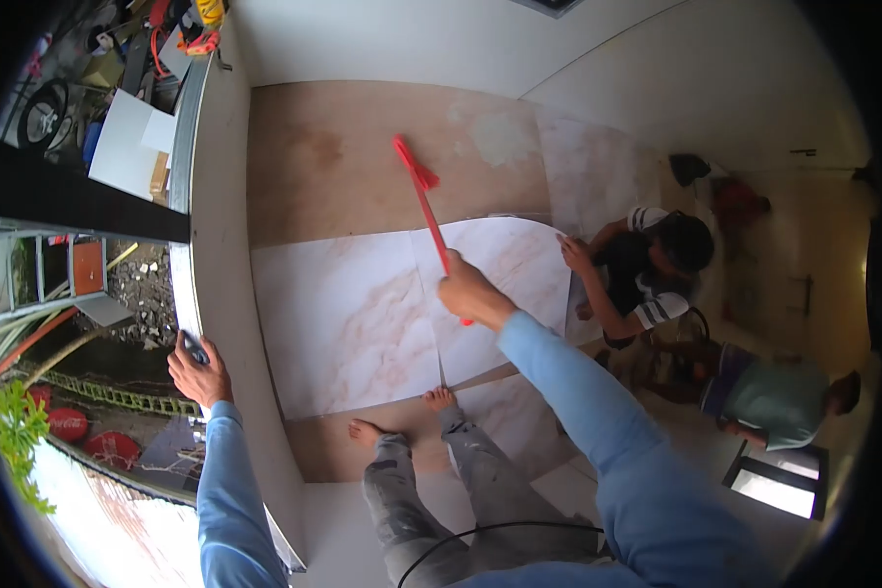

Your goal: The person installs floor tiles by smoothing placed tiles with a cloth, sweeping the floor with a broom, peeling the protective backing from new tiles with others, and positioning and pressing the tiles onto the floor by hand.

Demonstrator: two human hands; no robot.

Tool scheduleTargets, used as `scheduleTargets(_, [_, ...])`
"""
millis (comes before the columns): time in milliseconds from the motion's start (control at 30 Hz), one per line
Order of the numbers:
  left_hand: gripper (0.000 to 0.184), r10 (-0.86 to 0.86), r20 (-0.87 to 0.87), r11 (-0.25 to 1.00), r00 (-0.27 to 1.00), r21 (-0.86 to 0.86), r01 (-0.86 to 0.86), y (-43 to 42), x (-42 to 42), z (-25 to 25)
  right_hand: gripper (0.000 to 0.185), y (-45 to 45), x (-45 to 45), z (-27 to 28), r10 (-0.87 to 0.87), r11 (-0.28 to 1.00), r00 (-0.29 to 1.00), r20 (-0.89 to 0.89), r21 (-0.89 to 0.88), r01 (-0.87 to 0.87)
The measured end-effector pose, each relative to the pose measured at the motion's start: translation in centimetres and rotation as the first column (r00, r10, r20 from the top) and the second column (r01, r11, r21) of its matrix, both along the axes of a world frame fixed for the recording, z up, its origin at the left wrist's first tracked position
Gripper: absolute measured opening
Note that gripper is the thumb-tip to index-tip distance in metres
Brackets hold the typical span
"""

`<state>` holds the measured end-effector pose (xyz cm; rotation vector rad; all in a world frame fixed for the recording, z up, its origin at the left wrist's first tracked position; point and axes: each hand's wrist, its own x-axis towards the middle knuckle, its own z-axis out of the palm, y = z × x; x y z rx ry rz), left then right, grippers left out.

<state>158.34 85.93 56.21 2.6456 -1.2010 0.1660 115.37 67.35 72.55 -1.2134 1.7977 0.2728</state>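
My right hand [471, 291] is closed around the shaft of a long red tool [425, 201]. The tool's far end is bent and widens to one side, but its kind is unclear. It reaches over a white marble-patterned sheet [343, 323] and the bare brown surface [363, 162] beyond. My left hand [202, 372] rests at the ledge of the opening [183, 284], with its fingers curled over a small dark object [195, 349]. Another marble-patterned sheet [519, 257] lies under my right hand, its far edge curved. A co-worker's hand [575, 256] touches that sheet's right edge.
My bare feet [441, 397] stand at the sheets' near edge. A crouching person [657, 260] is at the right, with a second person [769, 392] behind. Outside the opening at the left are a metal frame [39, 274], a ladder-like green strip [118, 394] and assorted clutter.
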Motion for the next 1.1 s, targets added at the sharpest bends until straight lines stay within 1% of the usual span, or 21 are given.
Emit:
scheduleTargets(33, [0.047,-0.009,0.004,1.000,1.000,-0.001,0.009,0.0,0.0,0.1,0.061,0.3,-1.8,2.0,-0.071,0.997,0.996,0.061,-0.008,0.071])
scheduleTargets(100, [0.048,-0.024,0.000,1.000,1.000,-0.006,0.024,0.0,0.0,0.1,0.058,1.2,-8.9,0.9,-0.062,0.974,0.985,0.162,-0.206,0.095])
scheduleTargets(200, [0.049,-0.030,-0.012,1.000,0.999,0.002,0.030,0.0,0.1,0.2,0.058,-2.0,-13.9,4.3,-0.025,0.945,0.988,-0.155,-0.325,-0.027])
scheduleTargets(267, [0.049,-0.027,-0.012,1.000,1.000,0.000,0.027,0.0,0.1,0.0,0.051,-6.3,-22.6,-4.1,-0.014,0.916,0.967,-0.256,-0.391,-0.090])
scheduleTargets(333, [0.049,-0.035,-0.015,0.999,0.999,-0.012,0.035,0.0,0.6,-0.4,0.031,-11.5,-29.9,-15.4,-0.160,0.847,0.958,-0.236,-0.532,0.010])
scheduleTargets(400, [0.049,-0.046,-0.009,0.999,0.999,-0.012,0.046,0.0,0.4,-0.2,0.024,-14.5,-27.7,-17.7,-0.087,0.958,0.996,-0.033,-0.277,0.074])
scheduleTargets(467, [0.049,-0.032,-0.030,0.999,0.999,-0.007,0.032,-0.1,0.2,-0.1,0.023,-15.1,-22.9,-21.5,0.088,0.978,0.994,-0.071,-0.183,-0.099])
scheduleTargets(500, [0.049,-0.036,-0.034,0.999,0.999,-0.003,0.036,-0.1,0.2,-0.1,0.023,-13.8,-18.8,-23.2,0.474,0.853,0.852,-0.221,-0.123,-0.507])
scheduleTargets(533, [0.049,-0.033,-0.041,0.999,0.999,-0.006,0.033,-0.2,0.2,0.0,0.023,-11.9,-14.2,-24.5,0.764,0.551,0.527,-0.373,-0.050,-0.833])
scheduleTargets(567, [0.049,-0.039,-0.036,0.999,0.999,-0.009,0.039,-0.2,0.2,0.1,0.024,-9.7,-9.5,-24.8,0.850,0.295,0.274,-0.450,-0.025,-0.955])
scheduleTargets(600, [0.048,-0.045,-0.035,0.999,0.998,-0.017,0.045,-0.1,0.3,-0.1,0.043,-7.0,-4.8,-23.6,0.732,0.617,0.597,-0.328,-0.050,-0.785])
scheduleTargets(633, [0.048,-0.051,-0.032,0.998,0.998,-0.026,0.051,-0.1,0.4,-0.1,0.066,-4.3,0.1,-22.2,0.477,0.859,0.849,-0.228,-0.084,-0.505])
scheduleTargets(667, [0.048,-0.050,-0.037,0.999,0.998,-0.017,0.049,-0.2,0.4,-0.1,0.107,-1.0,4.0,-20.4,-0.307,0.948,0.947,0.092,-0.059,0.312])
scheduleTargets(700, [0.048,-0.045,-0.041,0.999,0.998,-0.008,0.045,-0.1,0.3,0.1,0.102,1.8,6.8,-19.6,-0.227,0.965,0.971,0.076,-0.119,0.235])
scheduleTargets(733, [0.048,-0.044,-0.044,0.999,0.998,0.000,0.044,-0.2,0.2,0.2,0.099,4.3,9.1,-17.2,-0.258,0.935,0.944,0.203,-0.192,0.297])
scheduleTargets(767, [0.048,-0.037,-0.048,0.999,0.998,0.005,0.038,-0.3,0.1,0.5,0.093,5.3,10.2,-16.3,-0.310,0.941,0.914,0.261,-0.050,0.333])
scheduleTargets(800, [0.048,-0.042,-0.044,0.999,0.998,0.002,0.042,-0.3,0.1,0.6,0.084,5.2,11.4,-12.5,-0.267,0.962,0.956,0.124,-0.026,0.272])
scheduleTargets(833, [0.048,-0.047,-0.042,0.999,0.998,-0.003,0.047,-0.2,0.2,0.4,0.079,5.5,10.9,-10.8,-0.315,0.945,0.931,0.183,-0.030,0.326])
scheduleTargets(933, [0.049,-0.052,-0.051,0.999,0.997,-0.006,0.051,0.0,0.6,-0.3,0.066,6.7,4.4,-8.3,-0.388,0.854,0.825,0.411,-0.176,0.489])
scheduleTargets(1033, [0.051,-0.060,-0.051,0.998,0.997,-0.022,0.059,0.0,0.5,0.0,0.059,2.0,-3.8,-4.9,-0.519,0.786,0.778,0.354,-0.161,0.597])
scheduleTargets(1100, [0.051,-0.062,-0.058,0.998,0.996,-0.025,0.060,-0.2,0.3,0.3,0.056,-3.5,-10.8,-7.9,-0.536,0.759,0.803,0.263,-0.268,0.594])
